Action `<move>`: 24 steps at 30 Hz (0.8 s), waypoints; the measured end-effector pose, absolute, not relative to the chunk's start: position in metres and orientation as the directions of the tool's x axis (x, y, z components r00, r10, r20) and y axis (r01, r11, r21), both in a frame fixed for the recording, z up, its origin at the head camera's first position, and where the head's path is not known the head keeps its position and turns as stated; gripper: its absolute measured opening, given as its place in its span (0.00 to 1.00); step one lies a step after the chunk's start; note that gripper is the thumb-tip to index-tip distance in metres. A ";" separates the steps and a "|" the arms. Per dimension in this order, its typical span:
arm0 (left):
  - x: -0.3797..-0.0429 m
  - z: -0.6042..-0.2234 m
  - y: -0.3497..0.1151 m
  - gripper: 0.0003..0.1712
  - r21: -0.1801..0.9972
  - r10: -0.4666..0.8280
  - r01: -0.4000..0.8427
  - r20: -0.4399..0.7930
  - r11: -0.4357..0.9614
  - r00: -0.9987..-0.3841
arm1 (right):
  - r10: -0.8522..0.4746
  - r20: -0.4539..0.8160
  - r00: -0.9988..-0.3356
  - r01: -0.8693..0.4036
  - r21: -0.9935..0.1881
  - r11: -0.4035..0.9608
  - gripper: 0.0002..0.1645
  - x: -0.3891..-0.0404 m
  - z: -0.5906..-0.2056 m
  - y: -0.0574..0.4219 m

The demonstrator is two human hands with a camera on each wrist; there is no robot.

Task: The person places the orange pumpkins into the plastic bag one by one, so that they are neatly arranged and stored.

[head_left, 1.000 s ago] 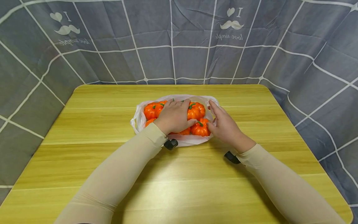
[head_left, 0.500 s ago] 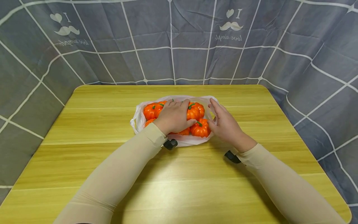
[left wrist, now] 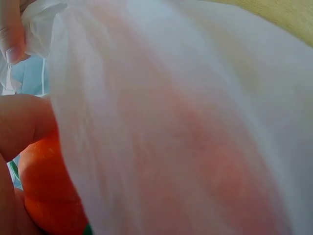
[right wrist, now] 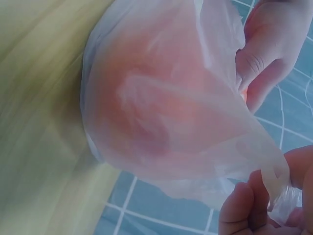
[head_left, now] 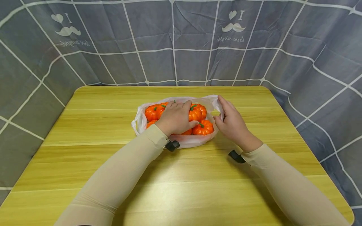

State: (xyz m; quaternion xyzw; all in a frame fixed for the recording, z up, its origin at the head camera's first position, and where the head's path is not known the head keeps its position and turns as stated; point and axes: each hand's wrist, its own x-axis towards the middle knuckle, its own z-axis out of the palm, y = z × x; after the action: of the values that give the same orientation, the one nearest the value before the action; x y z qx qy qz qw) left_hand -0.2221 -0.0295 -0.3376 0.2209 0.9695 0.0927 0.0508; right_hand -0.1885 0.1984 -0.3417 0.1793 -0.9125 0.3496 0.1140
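Note:
A white, thin plastic bag (head_left: 192, 143) lies on its base at the middle of the table, its mouth spread upward. Several small glossy orange pumpkins (head_left: 202, 127) with green stems fill it. My left hand (head_left: 177, 117) rests across the middle pumpkins, fingers extended and thumb out to the right; it hides those below. At the bag's right end, my right hand (head_left: 232, 121) holds the rim. The right wrist view shows its fingers (right wrist: 237, 208) pinching gathered plastic. In the left wrist view, the bag wall covers most of the pumpkin (left wrist: 49, 186) beside my left thumb (left wrist: 24, 122).
The wood-grain table (head_left: 181, 188) reaches out on every side of the bag. Behind it and along both sides hangs a grey curtain (head_left: 155, 62) with white grid lines. A knotted bag handle (head_left: 134, 124) sticks out at the left end.
My right hand has taken hold of the bag's right rim and drawn it slightly right and upward, widening the mouth there. The left hand stays in place on the pumpkins.

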 end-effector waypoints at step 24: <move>-0.221 -0.327 -0.025 0.56 0.217 0.463 0.437 -0.085 0.873 -0.882 | -0.220 0.406 -0.887 -0.450 -0.655 0.607 0.41 -0.185 -0.340 0.198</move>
State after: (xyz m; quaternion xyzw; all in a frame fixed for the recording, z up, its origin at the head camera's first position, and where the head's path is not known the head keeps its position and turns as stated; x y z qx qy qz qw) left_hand -0.2207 -0.0254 -0.3274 0.2331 0.9654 0.0960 0.0674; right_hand -0.1847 0.1985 -0.3400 0.1893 -0.8848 0.4008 0.1437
